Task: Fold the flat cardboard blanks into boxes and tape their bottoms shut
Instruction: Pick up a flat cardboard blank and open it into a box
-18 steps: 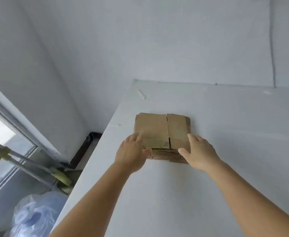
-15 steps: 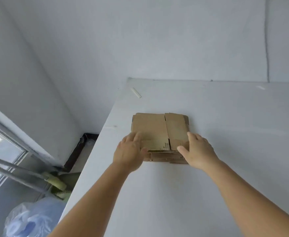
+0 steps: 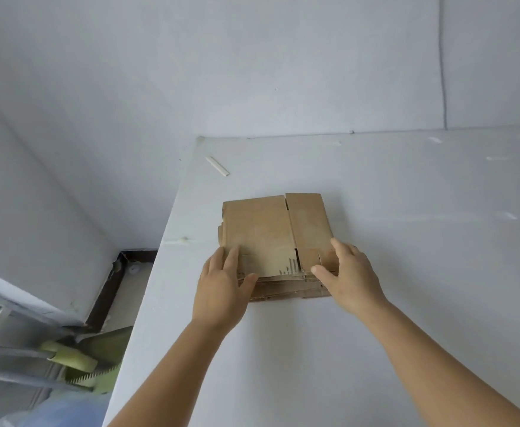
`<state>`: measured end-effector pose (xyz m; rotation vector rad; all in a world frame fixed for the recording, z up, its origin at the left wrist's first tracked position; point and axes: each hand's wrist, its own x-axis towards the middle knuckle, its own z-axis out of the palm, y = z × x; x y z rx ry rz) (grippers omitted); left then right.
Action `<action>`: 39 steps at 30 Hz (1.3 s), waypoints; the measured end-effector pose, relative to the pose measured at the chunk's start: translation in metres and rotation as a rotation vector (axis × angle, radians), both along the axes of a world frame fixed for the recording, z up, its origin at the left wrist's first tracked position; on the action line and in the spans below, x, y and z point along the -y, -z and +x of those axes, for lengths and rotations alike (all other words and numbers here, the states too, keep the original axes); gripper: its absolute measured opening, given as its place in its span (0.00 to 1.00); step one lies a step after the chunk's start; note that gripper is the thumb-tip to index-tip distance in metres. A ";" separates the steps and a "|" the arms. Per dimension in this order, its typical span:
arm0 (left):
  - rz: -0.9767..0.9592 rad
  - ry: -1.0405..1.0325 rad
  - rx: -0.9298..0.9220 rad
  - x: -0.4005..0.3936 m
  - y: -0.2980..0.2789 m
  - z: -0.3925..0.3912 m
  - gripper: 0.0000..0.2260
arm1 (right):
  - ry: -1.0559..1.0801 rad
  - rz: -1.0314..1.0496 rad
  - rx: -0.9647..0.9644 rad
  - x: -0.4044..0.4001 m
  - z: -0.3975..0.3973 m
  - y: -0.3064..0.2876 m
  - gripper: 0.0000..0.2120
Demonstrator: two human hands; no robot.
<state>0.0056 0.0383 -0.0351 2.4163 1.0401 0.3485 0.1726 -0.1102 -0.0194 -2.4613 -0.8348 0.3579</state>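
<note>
A stack of flat brown cardboard blanks (image 3: 275,232) lies on the white table (image 3: 406,241), near its left edge. My left hand (image 3: 221,288) rests on the stack's near left corner, fingers on top and thumb at the front edge of the top blank. My right hand (image 3: 349,278) grips the near right corner, thumb on top and fingers curled round the side. The top blank shows a slit down its middle and dark printed marks near the front edge. No tape is in view.
A small white stick (image 3: 217,165) lies at the table's far left corner. White walls stand behind and to the left. On the floor to the left are a green dustpan and broom (image 3: 89,362) and a dark-framed floor opening (image 3: 123,285).
My hands keep their places on the stack's near corners. The view has shifted slightly, so the stack sits a little more to the right in the frame.
</note>
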 end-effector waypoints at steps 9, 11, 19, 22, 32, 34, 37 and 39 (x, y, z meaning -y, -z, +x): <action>-0.062 0.072 0.192 0.042 -0.025 0.020 0.27 | 0.110 0.174 0.037 0.059 0.008 -0.027 0.34; -0.075 0.096 0.211 0.061 -0.027 0.028 0.28 | 0.145 0.184 0.044 0.082 0.012 -0.031 0.34; -0.057 0.269 0.272 0.169 -0.036 0.071 0.26 | 0.282 0.217 0.073 0.212 0.030 -0.040 0.34; -0.035 0.320 0.269 0.223 -0.039 0.091 0.26 | 0.322 0.213 0.076 0.271 0.041 -0.042 0.34; -0.101 0.420 0.285 0.423 -0.047 0.160 0.25 | 0.409 0.174 0.111 0.482 0.088 -0.056 0.34; -0.108 0.444 0.283 0.455 -0.050 0.175 0.25 | 0.433 0.169 0.114 0.517 0.098 -0.059 0.34; -0.120 0.489 0.266 0.497 -0.055 0.200 0.26 | 0.483 0.178 0.114 0.565 0.112 -0.063 0.34; -0.123 0.528 0.269 0.522 -0.058 0.218 0.25 | 0.518 0.192 0.115 0.593 0.122 -0.065 0.34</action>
